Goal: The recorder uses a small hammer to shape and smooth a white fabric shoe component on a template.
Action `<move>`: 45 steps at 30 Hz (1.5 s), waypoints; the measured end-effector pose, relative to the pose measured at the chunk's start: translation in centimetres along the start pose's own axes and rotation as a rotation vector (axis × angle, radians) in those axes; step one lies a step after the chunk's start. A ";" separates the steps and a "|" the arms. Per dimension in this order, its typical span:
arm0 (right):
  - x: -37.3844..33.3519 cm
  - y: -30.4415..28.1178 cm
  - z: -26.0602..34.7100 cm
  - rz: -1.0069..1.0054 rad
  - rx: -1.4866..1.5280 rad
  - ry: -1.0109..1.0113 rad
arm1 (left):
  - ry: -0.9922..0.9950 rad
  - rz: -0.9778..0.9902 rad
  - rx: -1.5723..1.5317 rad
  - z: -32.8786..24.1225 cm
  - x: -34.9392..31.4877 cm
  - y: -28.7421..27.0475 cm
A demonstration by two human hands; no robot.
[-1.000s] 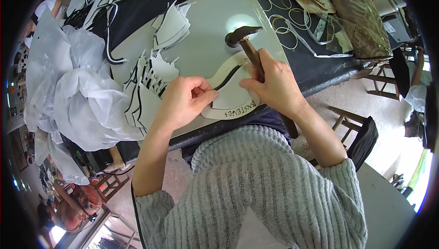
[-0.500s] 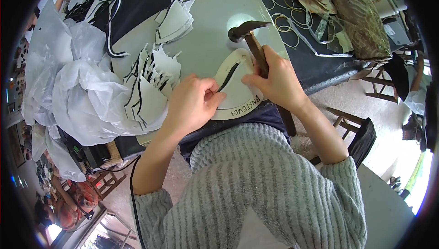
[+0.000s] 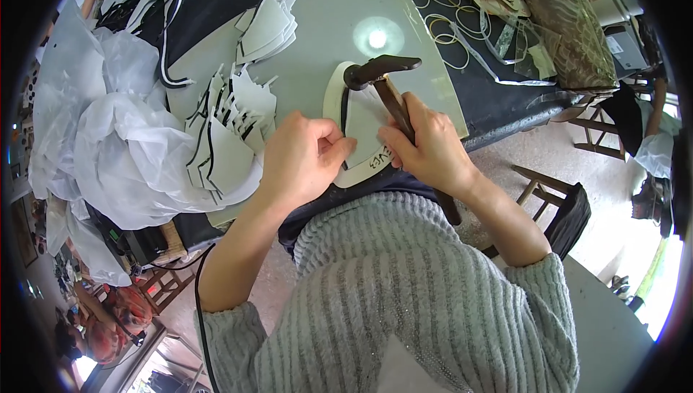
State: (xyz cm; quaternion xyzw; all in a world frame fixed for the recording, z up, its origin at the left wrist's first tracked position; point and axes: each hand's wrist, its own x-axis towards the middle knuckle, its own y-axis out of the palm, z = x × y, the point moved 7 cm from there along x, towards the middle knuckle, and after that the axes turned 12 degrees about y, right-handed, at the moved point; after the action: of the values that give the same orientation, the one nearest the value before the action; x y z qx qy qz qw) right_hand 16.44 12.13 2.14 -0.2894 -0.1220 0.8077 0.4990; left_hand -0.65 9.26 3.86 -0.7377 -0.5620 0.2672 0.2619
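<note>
My right hand [image 3: 434,146] is closed round the wooden handle of a hammer [image 3: 393,101]. Its dark metal head hangs over a flat white curved piece [image 3: 365,120] with a pale border and some marker writing. Along the left side of that piece runs a narrow black strip [image 3: 344,115]. My left hand [image 3: 302,156] has thumb and forefinger pinched together at the strip's lower part, on the piece's near left edge. The hammer head covers the piece's upper right portion.
A grey-green board [image 3: 325,46] lies beneath the work. Stacks of white cut pieces with black edging [image 3: 225,129] and plain white ones [image 3: 268,28] sit on it. Crumpled clear plastic [image 3: 130,147] fills the left side. Thin coils [image 3: 447,32] and a patterned roll [image 3: 567,28] lie right.
The white piece has turned counterclockwise, so its black strip stands more upright. The hammer has come slightly lower and leftward, its head now over the piece. My left hand keeps its pinch.
</note>
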 end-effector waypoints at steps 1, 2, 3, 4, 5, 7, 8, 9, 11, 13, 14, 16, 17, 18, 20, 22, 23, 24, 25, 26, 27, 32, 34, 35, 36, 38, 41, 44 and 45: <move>0.0 0.2 -0.1 0.002 -0.001 0.002 | 0.038 -0.001 0.063 -0.5 -0.1 -0.1; -0.1 0.2 0.1 -0.040 -0.056 -0.047 | 0.036 0.000 0.061 -0.5 0.0 -0.1; -0.2 0.1 0.4 -0.082 -0.112 -0.097 | 0.015 0.006 0.038 -0.4 0.0 -0.1; -0.2 0.2 0.4 -0.078 -0.113 -0.096 | -0.006 0.011 0.015 -0.2 -0.1 0.0; -0.2 0.2 0.4 -0.057 -0.091 -0.073 | -0.009 0.011 0.014 0.0 -0.2 0.2; -0.1 0.3 0.3 -0.034 -0.072 -0.052 | 0.045 -0.019 0.025 0.1 -0.4 0.4; -0.1 0.3 0.3 -0.042 -0.072 -0.051 | 0.042 -0.020 0.024 0.2 -0.4 0.5; -0.1 0.3 0.4 -0.049 -0.071 -0.051 | 0.057 -0.023 0.037 0.0 -0.5 0.5; 0.0 0.4 0.3 -0.044 -0.072 -0.051 | 0.068 -0.027 0.052 -0.1 -0.6 0.6; 0.0 0.4 0.5 -0.040 -0.074 -0.049 | 0.094 -0.061 0.099 -0.2 -0.6 0.5; -0.1 0.4 1.1 -0.012 -0.094 -0.065 | 0.089 -0.063 0.101 -0.2 -0.8 0.4; -0.2 0.5 1.4 0.008 -0.112 -0.077 | 0.077 -0.043 0.128 -0.6 -0.6 -0.1; -0.1 0.6 1.4 -0.005 -0.129 -0.074 | 0.077 -0.040 0.128 -1.0 -0.7 -0.4; -0.1 0.7 1.4 -0.014 -0.146 -0.071 | 0.003 -0.014 0.056 -1.0 -1.0 -0.4; 0.0 0.9 1.3 -0.044 -0.147 -0.066 | -0.073 0.016 -0.019 -0.4 -1.3 0.0; 0.1 1.0 1.4 -0.068 -0.152 -0.070 | -0.265 0.026 -0.439 1.4 -1.9 1.2; 0.1 0.9 1.4 -0.062 -0.141 -0.064 | -0.270 0.024 -0.442 1.9 -2.0 1.5; 0.1 1.0 1.5 -0.057 -0.130 -0.057 | -0.263 0.006 -0.440 2.4 -2.1 1.7; 0.1 1.0 1.6 -0.053 -0.129 -0.056 | -0.255 -0.011 -0.438 2.7 -2.2 1.6; 0.1 1.1 1.7 -0.033 -0.142 -0.056 | -0.259 -0.011 -0.439 2.6 -2.3 1.6; 0.1 1.2 1.8 -0.015 -0.155 -0.054 | -0.249 -0.011 -0.409 2.3 -2.3 1.4; 0.1 1.1 1.7 -0.022 -0.164 -0.062 | -0.241 -0.013 -0.406 2.4 -2.0 1.5; 0.1 1.0 1.8 -0.024 -0.173 -0.067 | -0.122 0.040 -0.190 2.0 -1.5 1.3; 0.1 1.0 1.8 -0.026 -0.166 -0.055 | -0.118 0.037 -0.191 1.9 -1.5 1.1; 0.1 0.9 1.8 -0.027 -0.161 -0.044 | -0.054 0.034 -0.034 1.3 -1.2 0.7; 0.0 1.0 1.8 -0.027 -0.148 -0.058 | 0.013 0.019 0.122 0.1 -1.0 -0.1; -0.1 0.9 1.7 -0.037 -0.153 -0.070 | -0.002 0.011 0.331 -1.1 -1.3 -0.4; -0.1 0.5 1.7 0.031 -0.050 0.009 | 0.499 -0.240 0.421 -3.0 -3.1 2.8; 0.0 0.4 1.1 0.098 0.074 0.104 | 0.504 -0.252 0.418 -2.6 -3.2 2.7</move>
State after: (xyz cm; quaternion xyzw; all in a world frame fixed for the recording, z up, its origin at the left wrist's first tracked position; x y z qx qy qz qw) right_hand 15.49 12.10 2.87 -0.3179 -0.0519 0.8191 0.4747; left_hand 2.30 5.27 4.23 -0.6357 -0.4995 0.1518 0.5687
